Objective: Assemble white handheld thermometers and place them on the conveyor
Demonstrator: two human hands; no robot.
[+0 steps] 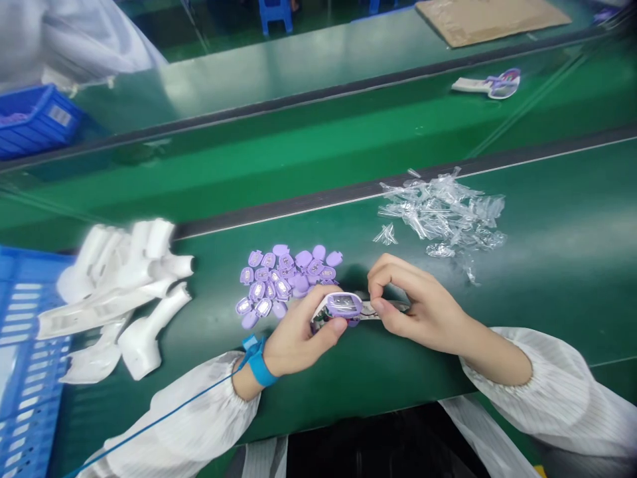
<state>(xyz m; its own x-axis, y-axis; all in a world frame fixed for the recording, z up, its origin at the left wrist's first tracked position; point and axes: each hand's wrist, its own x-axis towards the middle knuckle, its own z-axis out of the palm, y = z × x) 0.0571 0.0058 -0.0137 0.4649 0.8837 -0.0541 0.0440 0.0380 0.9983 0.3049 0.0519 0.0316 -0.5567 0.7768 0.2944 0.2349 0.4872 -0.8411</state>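
Note:
My left hand is closed around a white-and-purple device housing, its thumb along the near side. The housing's purple-framed window faces up, and some red and dark parts show inside beneath it. Its white handle part stretches right, toward my right hand. There, thumb and forefinger are pinched together just above the handle; whatever is between them is too small to make out. Just behind my left hand lies a pile of small purple covers, several with a pale window or label. Beyond my right hand is a heap of clear plastic film pieces.
White plastic shell halves are piled at left beside a blue slatted basket. A blue cord runs from my left wristband. On the green belt behind lies another white-and-purple device. Farther back are a blue bin and cardboard.

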